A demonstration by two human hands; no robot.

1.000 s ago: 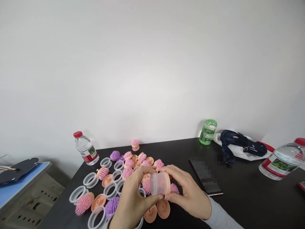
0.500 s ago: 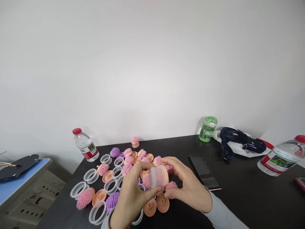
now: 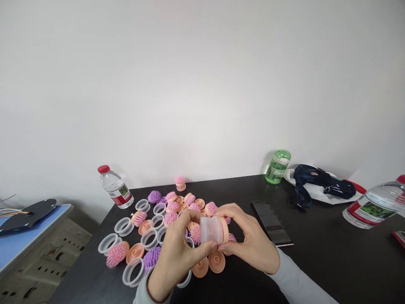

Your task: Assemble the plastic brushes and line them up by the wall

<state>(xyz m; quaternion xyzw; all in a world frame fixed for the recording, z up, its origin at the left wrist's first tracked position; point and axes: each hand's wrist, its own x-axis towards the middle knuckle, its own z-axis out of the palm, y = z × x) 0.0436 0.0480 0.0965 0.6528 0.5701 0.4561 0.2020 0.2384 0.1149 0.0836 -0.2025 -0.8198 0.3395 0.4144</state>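
Between my hands, above the black table, is a translucent plastic cup (image 3: 210, 231) joined to a peach cap (image 3: 225, 229). My left hand (image 3: 180, 247) is closed round the translucent side, thumb below and fingers above. The peach end is gripped by my right hand (image 3: 249, 240). Beneath and to the left lie several translucent rings (image 3: 133, 272), pink bristle heads (image 3: 117, 254), purple bristle heads (image 3: 152, 258) and peach round caps (image 3: 217, 261). My hands hide some of the pile.
A water bottle (image 3: 115, 187) stands at the back left, another bottle (image 3: 373, 204) at the right. A phone (image 3: 271, 222) lies right of my hands. Behind it are a green container (image 3: 278, 166) and a dark strap bundle (image 3: 322, 182). One pink brush (image 3: 180, 183) stands near the wall.
The cup and cap have turned slightly and shifted a little to the right in my hands. The whole view has moved slightly. Both hands keep their grip.
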